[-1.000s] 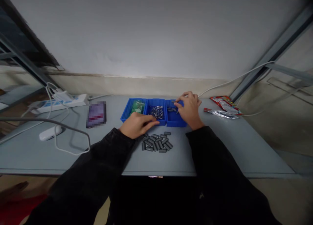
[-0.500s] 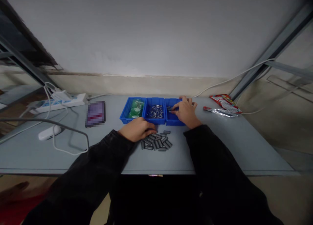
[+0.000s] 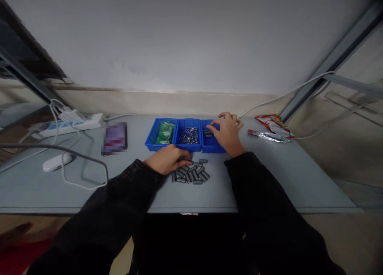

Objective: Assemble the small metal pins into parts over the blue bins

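Note:
My left hand (image 3: 168, 159) rests at the upper left edge of a loose pile of short grey cylinders (image 3: 194, 173). Its fingers are curled with thumb and forefinger close together; what they pinch, if anything, is hidden. Over the right blue bin (image 3: 213, 148) hovers my right hand (image 3: 228, 132), thumb and fingers apart, holding nothing. Several grey cylinders (image 3: 207, 133) lie inside that bin. The middle blue bin (image 3: 188, 148) contains many thin shiny metal pins (image 3: 190, 136). In the left blue bin (image 3: 151, 141) is green material (image 3: 165, 132) with small whitish pieces.
A power strip (image 3: 86, 123) with plugs and white cables stands at the left, near a white oval object (image 3: 56, 162) and a blurred purple item (image 3: 115, 138). Red packaging (image 3: 273, 124) and a silvery wrapper (image 3: 272, 137) lie at the right. Grey metal posts flank the table (image 3: 266, 187).
My right hand has lifted slightly and spread its thumb and fingers, leaving grey cylinders in the right bin. My left hand has hardly moved. The view has shifted a little.

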A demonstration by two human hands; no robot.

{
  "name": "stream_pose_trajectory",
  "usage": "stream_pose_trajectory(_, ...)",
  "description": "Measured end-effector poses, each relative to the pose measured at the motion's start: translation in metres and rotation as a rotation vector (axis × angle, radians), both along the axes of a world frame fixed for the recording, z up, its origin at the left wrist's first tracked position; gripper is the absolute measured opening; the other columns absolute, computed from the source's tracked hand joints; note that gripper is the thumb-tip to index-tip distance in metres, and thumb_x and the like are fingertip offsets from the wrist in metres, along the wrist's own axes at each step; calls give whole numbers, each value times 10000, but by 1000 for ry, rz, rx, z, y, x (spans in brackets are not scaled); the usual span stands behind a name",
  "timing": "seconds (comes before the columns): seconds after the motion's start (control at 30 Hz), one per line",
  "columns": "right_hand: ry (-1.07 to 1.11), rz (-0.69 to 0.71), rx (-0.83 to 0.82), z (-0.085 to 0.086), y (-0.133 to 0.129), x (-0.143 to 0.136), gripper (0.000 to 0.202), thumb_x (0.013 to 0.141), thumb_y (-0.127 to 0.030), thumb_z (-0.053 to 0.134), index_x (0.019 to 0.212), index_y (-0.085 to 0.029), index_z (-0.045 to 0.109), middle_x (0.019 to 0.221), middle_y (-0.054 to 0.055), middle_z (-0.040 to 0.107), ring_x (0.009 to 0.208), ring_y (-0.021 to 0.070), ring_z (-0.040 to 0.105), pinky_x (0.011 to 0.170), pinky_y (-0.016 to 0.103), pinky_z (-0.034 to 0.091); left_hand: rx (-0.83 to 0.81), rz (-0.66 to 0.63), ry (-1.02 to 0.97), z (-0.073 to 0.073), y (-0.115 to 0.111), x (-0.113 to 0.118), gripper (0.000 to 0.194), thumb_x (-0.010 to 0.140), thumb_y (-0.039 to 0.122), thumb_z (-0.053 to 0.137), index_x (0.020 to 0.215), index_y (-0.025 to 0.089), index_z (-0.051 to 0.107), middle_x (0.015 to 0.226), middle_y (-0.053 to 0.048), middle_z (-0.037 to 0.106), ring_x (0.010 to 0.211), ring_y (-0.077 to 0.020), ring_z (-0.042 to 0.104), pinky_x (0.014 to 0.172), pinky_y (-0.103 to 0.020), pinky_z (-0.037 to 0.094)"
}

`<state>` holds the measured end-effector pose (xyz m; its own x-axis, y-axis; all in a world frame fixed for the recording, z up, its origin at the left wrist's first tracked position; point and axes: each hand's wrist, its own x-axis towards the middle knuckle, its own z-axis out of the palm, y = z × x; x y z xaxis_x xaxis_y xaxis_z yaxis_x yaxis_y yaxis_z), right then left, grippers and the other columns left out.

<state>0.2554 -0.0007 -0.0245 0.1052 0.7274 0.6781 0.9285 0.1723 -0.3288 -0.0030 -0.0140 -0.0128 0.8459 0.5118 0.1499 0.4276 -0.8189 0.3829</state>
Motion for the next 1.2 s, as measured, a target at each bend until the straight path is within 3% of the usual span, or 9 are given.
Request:
stream_pose_trajectory(0.2,50,50,123,19,-7,-7,321,964,-463,568,807,-228,721,1057,85,662,1061,306,500,963,532,311,67,9,-27,0,-2,1,178,940,377,667,917,216,741,636,8,674,529,-136,619,532,-241,450)
stream_pose_trajectory(0.37,26,313,160,31,-22,-21,330,1020,-392,486,794,-220,653,829,41,669,863,213,569,869,403,371,137,29,-123,7,-9,2,237,987,403,605,1023,196,716,565,38,603,489,-119,586,529,-237,433)
stream_pose_trajectory(0.53,-69,464,168,31,-32,-37,463,1034,-403,438,611,-219,487,620,-5,550,643,155,485,744,360,346,308,52,-248,28,-4,8,278,1014,415,560,1090,173,674,707,5,686,596,-127,645,619,-242,484)
stream_pose_trajectory(0.67,-86,487,128,28,-33,-39,432,1031,-417,432,654,-219,509,637,-5,571,648,153,503,732,351,347,442,25,-270,39,15,17,278,1044,364,501,1178,152,620,906,-51,740,766,-150,709,704,-255,528)
stream_pose_trajectory(0.93,-52,530,90,23,-28,-35,333,1052,-345,409,854,-203,636,827,39,694,793,180,605,790,355,380,539,89,-455,17,25,24,230,1024,323,561,1157,156,647,998,-66,753,879,-138,728,832,-254,567)
stream_pose_trajectory(1.2,-30,561,116,18,-27,-39,213,1028,-358,500,1053,-197,638,903,40,688,840,192,609,792,344,398,519,130,-583,10,27,20,144,984,252,631,1071,154,691,952,-52,755,866,-137,727,816,-252,566)
